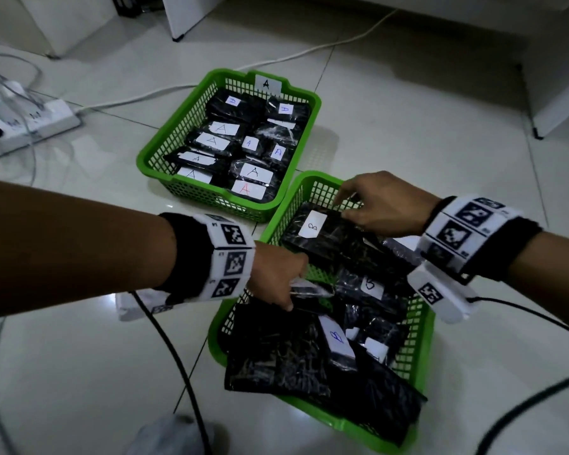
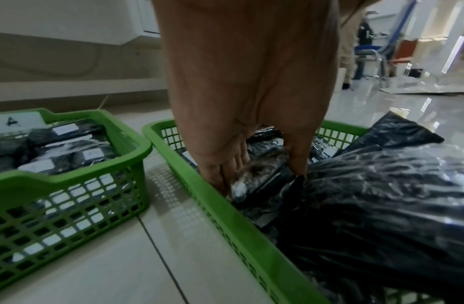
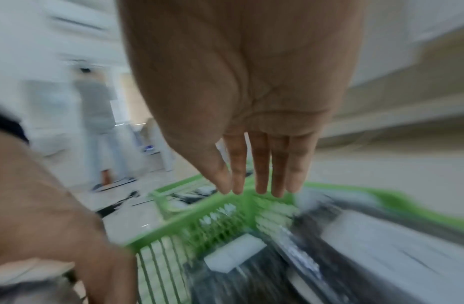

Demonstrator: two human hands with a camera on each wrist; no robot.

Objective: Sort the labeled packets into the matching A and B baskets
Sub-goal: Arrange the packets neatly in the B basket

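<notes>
Two green baskets stand on the tiled floor. Basket A (image 1: 151, 152) (image 2: 69, 179) at the back holds several black packets with white A labels. Nearer, basket B (image 1: 428, 339) (image 2: 225, 218) (image 3: 189, 222) holds several black packets with B labels. My left hand (image 1: 291, 290) (image 2: 259, 179) reaches into basket B's left side and pinches a small black packet (image 1: 311, 289) (image 2: 264, 166) between fingers and thumb. At the basket's far end my right hand (image 1: 345, 208) (image 3: 256, 187) hovers with straight fingers, holding nothing, just over a B-labelled packet (image 1: 322, 233) (image 3: 235, 255).
A white power strip (image 1: 30, 123) with plugs and cables lies at the left. White cable (image 1: 309, 50) runs behind basket A. Black cables (image 1: 178, 356) cross the floor near me. White furniture (image 1: 559, 77) borders the back and right. A person (image 3: 98, 123) stands far off.
</notes>
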